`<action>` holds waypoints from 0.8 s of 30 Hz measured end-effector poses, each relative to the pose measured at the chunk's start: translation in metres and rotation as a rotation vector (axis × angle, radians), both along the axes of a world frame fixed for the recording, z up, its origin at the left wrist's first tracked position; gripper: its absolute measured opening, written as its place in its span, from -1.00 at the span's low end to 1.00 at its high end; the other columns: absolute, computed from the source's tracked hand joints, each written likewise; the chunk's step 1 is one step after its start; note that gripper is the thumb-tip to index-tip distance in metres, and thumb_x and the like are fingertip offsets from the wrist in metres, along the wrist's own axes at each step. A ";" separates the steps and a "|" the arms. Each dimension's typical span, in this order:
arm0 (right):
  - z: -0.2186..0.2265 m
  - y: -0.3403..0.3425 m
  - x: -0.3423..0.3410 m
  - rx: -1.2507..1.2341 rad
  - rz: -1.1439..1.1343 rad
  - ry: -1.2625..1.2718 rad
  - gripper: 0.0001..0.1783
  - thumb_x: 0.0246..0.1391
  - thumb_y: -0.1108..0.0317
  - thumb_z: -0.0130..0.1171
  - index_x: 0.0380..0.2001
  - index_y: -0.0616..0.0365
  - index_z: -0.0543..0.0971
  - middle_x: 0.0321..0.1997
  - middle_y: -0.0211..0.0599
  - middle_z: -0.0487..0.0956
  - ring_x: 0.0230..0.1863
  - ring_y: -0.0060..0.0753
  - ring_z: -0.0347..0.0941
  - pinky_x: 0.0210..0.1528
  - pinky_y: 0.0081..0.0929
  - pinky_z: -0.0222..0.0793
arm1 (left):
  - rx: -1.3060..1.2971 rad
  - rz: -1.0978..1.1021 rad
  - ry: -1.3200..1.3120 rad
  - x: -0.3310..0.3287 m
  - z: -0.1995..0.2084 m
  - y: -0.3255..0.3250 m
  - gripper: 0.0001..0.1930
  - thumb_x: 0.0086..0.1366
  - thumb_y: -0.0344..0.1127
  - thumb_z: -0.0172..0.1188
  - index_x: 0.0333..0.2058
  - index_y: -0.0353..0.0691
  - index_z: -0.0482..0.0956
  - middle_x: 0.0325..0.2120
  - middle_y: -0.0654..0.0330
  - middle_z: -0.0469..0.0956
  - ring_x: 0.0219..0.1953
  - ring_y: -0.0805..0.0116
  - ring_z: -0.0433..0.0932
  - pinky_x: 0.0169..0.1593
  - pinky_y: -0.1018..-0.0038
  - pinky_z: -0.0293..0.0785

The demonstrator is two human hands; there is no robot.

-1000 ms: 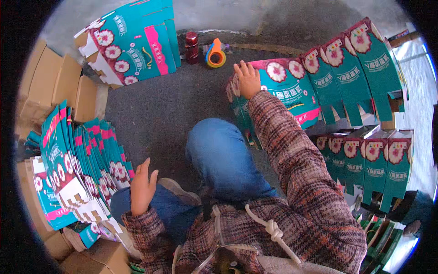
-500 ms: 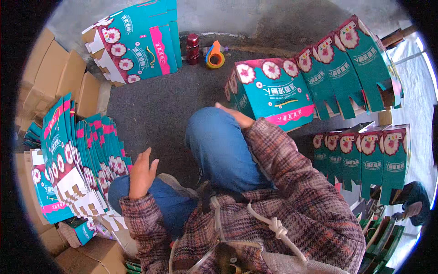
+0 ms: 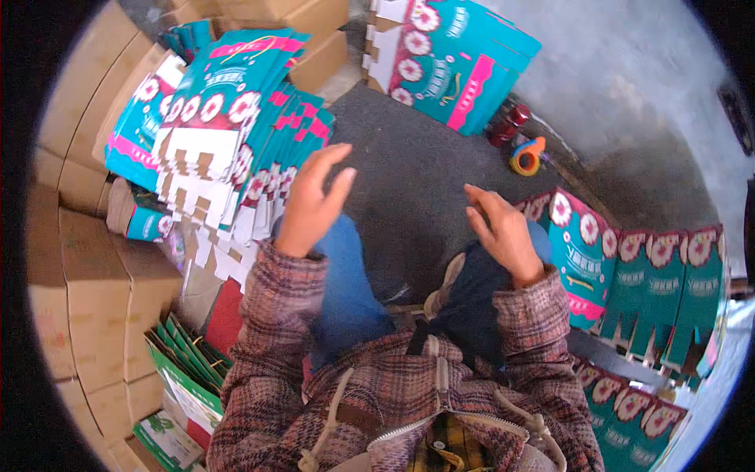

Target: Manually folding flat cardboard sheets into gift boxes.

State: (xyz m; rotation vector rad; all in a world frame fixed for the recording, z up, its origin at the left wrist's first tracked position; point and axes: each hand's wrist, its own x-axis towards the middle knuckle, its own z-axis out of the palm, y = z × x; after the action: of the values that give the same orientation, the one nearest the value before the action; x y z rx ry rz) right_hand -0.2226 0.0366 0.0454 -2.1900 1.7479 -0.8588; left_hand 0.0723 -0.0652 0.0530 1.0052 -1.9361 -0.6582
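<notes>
My left hand is raised above my left knee with its fingers and thumb apart, holding nothing. Beside it lies a leaning pile of flat teal cartons with pink bands and white flaps; from this view I cannot tell whether the fingers touch the pile. Above my right knee hovers my right hand, also bare, fingers stretched toward the middle. To its right stands a folded-up teal box printed with pink and white flower-like rounds.
More standing teal boxes line the right, with another row below. A flat carton stack leans on the far wall, near a dark red bottle and a tape dispenser. Brown boxes and green cartons fill the left.
My view has swung left, so the flat pile sits higher and nearer the middle. My right hand has come away from beside the standing box; my left has risen toward the flat cartons.
</notes>
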 end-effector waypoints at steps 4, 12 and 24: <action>-0.022 0.001 -0.012 0.317 0.096 0.522 -0.59 0.02 0.24 0.16 -0.06 0.15 0.45 -0.26 -0.09 0.53 -0.23 -0.01 0.48 -0.25 -0.18 0.42 | 0.280 0.161 0.236 0.089 -0.061 -0.044 -0.72 0.25 -0.33 0.14 -0.09 -0.34 0.50 -0.25 0.16 0.56 -0.19 0.38 0.52 -0.07 0.48 0.41; -0.020 -0.002 -0.022 0.323 -0.041 0.379 -0.60 0.05 0.22 0.13 -0.04 0.14 0.46 -0.24 -0.09 0.53 -0.23 0.01 0.48 -0.24 -0.16 0.41 | 0.810 0.314 0.680 0.153 -0.149 -0.127 -0.74 0.21 -0.35 0.15 -0.15 -0.34 0.48 -0.23 0.13 0.53 -0.20 0.35 0.51 -0.09 0.46 0.44; -0.020 0.002 -0.026 0.416 -0.159 0.375 -0.60 0.05 0.22 0.15 -0.04 0.12 0.46 -0.23 -0.08 0.54 -0.21 0.01 0.48 -0.22 -0.15 0.41 | 0.741 0.418 1.858 0.139 -0.193 -0.252 -0.38 0.26 -0.04 0.06 0.15 -0.36 0.21 0.15 -0.01 0.28 0.19 0.08 0.29 0.19 0.02 0.23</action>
State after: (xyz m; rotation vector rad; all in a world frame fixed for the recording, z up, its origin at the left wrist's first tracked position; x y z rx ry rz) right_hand -0.2488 0.0384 0.0251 -2.0383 2.0606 -0.0826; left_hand 0.2113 -0.3172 -0.1404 0.5916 0.1598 -1.3462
